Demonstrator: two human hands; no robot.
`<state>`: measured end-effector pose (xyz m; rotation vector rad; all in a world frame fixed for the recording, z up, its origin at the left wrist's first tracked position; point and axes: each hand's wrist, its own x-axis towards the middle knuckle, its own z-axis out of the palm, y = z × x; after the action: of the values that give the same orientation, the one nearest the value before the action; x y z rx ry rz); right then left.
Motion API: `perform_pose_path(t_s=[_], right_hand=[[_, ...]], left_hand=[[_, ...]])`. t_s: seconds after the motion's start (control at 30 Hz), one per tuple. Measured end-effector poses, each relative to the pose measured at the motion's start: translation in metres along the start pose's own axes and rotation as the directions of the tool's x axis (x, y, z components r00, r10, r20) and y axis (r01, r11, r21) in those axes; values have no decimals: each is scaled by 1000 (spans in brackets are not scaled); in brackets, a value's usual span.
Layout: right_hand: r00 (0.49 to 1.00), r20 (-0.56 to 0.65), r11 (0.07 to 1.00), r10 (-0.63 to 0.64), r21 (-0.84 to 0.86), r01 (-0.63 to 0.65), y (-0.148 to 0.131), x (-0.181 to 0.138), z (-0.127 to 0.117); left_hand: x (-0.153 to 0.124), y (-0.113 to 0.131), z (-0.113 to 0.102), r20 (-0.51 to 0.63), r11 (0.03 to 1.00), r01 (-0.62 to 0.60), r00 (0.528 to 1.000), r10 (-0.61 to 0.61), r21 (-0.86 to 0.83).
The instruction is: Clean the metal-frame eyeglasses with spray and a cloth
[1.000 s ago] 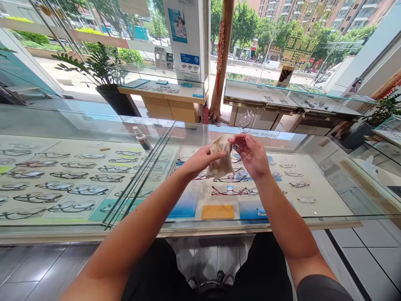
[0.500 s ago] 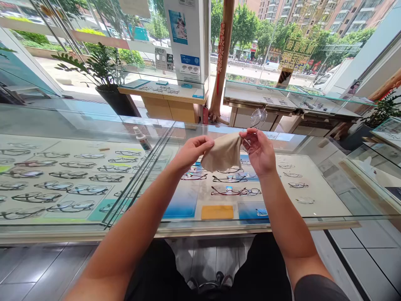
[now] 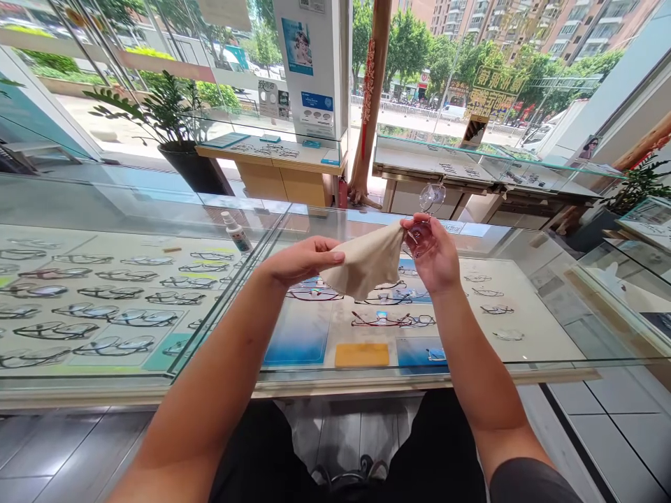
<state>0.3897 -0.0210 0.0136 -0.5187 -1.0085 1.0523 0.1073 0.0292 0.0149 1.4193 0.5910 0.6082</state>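
Above the glass showcase (image 3: pixel 340 385), a beige cloth (image 3: pixel 364 267) is spread between both hands: one edge is pinched by thumb and fingers of the left hand (image 3: pixel 309 258), while a corner and thin-framed spectacles (image 3: pixel 433 198) are gripped together in the right hand (image 3: pixel 434 255), one lens raised above the fingertips. Farther leftward, a spray bottle (image 3: pixel 237 232) is seen; beyond, a potted plant (image 3: pixel 170 115).

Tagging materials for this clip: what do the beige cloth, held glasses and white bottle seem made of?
Beige cloth: soft matte fabric, perhaps microfibre; it drapes in folds.
Held glasses: clear lenses, plastic or glass, showing the background; thin rims, possibly metal.
White bottle: probably smooth plastic, from its opaque body.
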Motion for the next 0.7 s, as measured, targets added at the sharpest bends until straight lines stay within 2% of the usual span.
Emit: perform_pose_path(t_s=[0.13,0.27,0.47,0.7], right_hand=[[999,-6,999,36,17,-36,4,1,1],[994,6,994,106,-2,-106,13,0,4],[986,24,986,168,4,-168,20,-2,8],[985,48,987,163,6,-163,17,-3,10]], left_hand=[[-2,2,1,-168,972,-215,966,198,-93],[-1,2,5,-245,927,-352,917,314,-131],[-1,4,12,-307,914,-371,900,310,-163],[0,2,9,-335,913,-351,903,269,-211]])
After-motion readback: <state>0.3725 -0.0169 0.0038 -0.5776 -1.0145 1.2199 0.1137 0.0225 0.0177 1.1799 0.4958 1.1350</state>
